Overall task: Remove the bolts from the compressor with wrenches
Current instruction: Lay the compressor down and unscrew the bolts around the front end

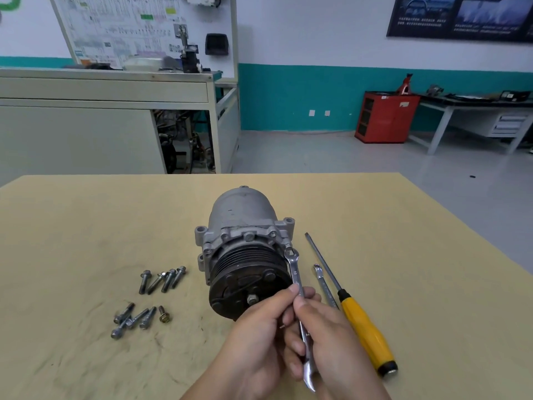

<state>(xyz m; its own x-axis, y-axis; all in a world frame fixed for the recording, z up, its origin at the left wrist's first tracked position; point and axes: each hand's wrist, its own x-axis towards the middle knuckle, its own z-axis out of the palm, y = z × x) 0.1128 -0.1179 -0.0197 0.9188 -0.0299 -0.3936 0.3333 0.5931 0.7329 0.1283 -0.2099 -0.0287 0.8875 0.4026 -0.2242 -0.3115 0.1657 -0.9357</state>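
My left hand [259, 336] and right hand [331, 342] both pinch the wrench [296, 275], its ring seemingly on a compressor [242, 215] bolt [289, 250].

Beyond the left hand [259, 342] and right hand [331, 339], both on a wrench [295, 274], the compressor [245, 243] sat on the table [86, 226]. Bolts [150, 298] lay well left of them; a second wrench [324, 284] and a screwdriver [356, 313] lay just right.

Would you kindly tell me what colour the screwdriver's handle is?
The screwdriver handle is yellow with a black end cap, seen in the head view.

Automotive training workshop: wiring-diagram trainer board [124, 27], red tool cabinet [385, 118], steel workbench [473, 106].
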